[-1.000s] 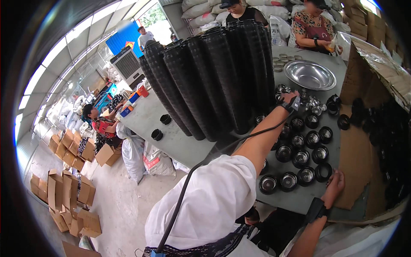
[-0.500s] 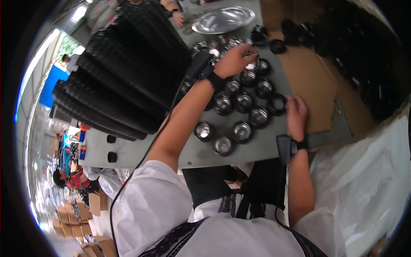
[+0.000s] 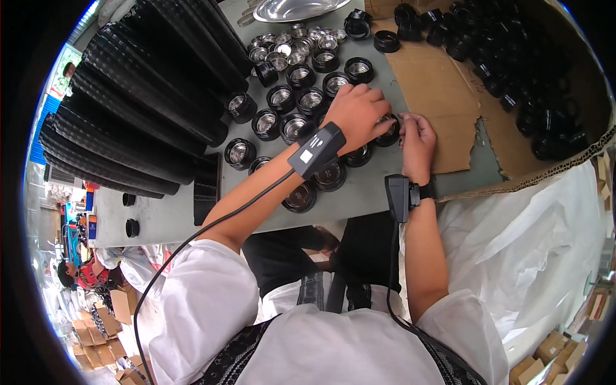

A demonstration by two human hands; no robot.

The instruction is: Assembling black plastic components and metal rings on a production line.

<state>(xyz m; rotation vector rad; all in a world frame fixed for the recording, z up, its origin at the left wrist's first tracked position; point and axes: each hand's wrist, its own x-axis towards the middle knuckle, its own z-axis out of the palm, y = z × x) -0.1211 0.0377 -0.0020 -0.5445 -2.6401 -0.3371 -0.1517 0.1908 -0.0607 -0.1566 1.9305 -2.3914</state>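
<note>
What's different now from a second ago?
The person's left hand has come back from the small silver pieces, toward the body, to the black ring beside the right hand. Whether it grips anything is hidden. The camera view has swung too. The right hand stayed by that ring; the tall black stacks still stand on the table.

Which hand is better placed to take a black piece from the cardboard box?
Probably the right hand: it is nearer the black pieces in the box; the left hand is farther left, over the table.
</note>
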